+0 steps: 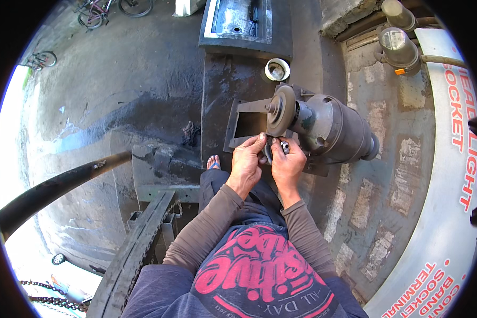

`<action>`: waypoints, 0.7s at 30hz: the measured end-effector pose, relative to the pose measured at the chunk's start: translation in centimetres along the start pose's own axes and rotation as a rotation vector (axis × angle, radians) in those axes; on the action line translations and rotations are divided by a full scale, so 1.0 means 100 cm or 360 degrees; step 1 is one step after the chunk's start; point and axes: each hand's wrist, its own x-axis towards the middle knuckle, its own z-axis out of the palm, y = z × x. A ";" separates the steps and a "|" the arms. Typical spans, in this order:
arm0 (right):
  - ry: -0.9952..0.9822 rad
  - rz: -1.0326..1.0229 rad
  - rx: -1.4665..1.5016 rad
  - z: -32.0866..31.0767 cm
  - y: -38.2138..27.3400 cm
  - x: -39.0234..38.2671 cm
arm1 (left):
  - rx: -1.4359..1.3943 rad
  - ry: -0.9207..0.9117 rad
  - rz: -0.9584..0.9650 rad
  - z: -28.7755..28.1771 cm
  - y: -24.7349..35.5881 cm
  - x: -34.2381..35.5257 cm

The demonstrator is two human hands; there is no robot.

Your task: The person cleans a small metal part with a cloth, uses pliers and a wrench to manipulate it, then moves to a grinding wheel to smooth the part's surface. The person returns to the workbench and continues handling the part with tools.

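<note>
Around the bare left hand (246, 164), the grey round grinding wheel (284, 113) blocks 1 o'clock, the grey cylindrical metal motor (340, 127) 2 and the bare right hand (288, 165) 3, while dark concrete floor (164, 98) leaves passage toward 10.

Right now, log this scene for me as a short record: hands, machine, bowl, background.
Left hand: fingers closed on a small metal part
Right hand: gripping the same part
Contact with wheel: close to its near edge; touching, cannot tell
Motor: right of wheel
White bowl: beyond wheel
Background: bicycles, upper left
</note>
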 end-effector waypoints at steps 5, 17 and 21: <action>-0.0015 0.0039 0.0003 -0.001 -0.013 -0.001 | 0.0212 0.0024 0.0088 -0.009 0.006 0.000; 0.0079 -0.0235 -0.0214 -0.012 0.014 -0.006 | 0.0279 0.0028 0.0083 0.002 -0.006 -0.005; 0.0039 -0.0139 -0.0160 -0.011 0.013 0.001 | 0.0119 0.0017 -0.0032 0.006 -0.009 -0.002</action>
